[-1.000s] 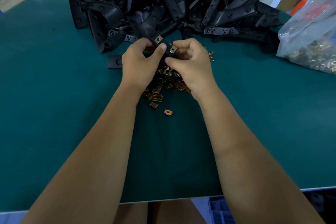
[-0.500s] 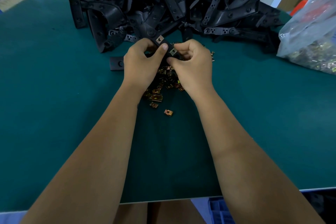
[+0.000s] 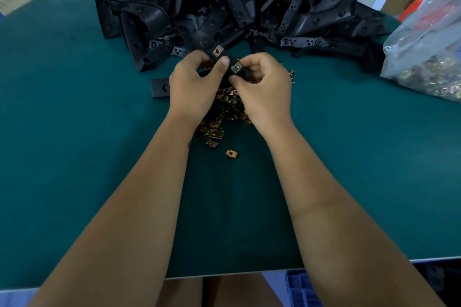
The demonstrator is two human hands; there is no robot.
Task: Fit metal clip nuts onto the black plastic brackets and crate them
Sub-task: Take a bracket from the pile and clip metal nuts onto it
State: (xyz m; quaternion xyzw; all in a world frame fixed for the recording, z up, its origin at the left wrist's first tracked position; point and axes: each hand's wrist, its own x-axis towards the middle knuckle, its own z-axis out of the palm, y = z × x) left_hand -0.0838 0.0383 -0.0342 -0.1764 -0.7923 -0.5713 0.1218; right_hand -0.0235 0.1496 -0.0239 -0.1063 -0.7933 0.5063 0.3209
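Over the green table, my left hand (image 3: pixel 193 87) grips a black plastic bracket (image 3: pixel 228 71), thumb laid across its top. One metal clip nut (image 3: pixel 217 51) sits on the bracket's far end. My right hand (image 3: pixel 265 87) pinches a second clip nut (image 3: pixel 237 67) against the bracket, beside my left thumb. Most of the bracket is hidden by my fingers. Beneath my hands lies a heap of loose brass-coloured clip nuts (image 3: pixel 219 122), with a stray one (image 3: pixel 232 154) nearer to me.
A large pile of black brackets (image 3: pixel 237 7) fills the back of the table (image 3: pixel 74 157). A single flat bracket (image 3: pixel 159 88) lies left of my left hand. A clear bag of clip nuts (image 3: pixel 429 57) sits far right. A blue crate (image 3: pixel 303 289) shows below the table's near edge.
Both hands stay together on the bracket with only small finger shifts; the clip nut under my right fingers has settled slightly further onto the bracket.
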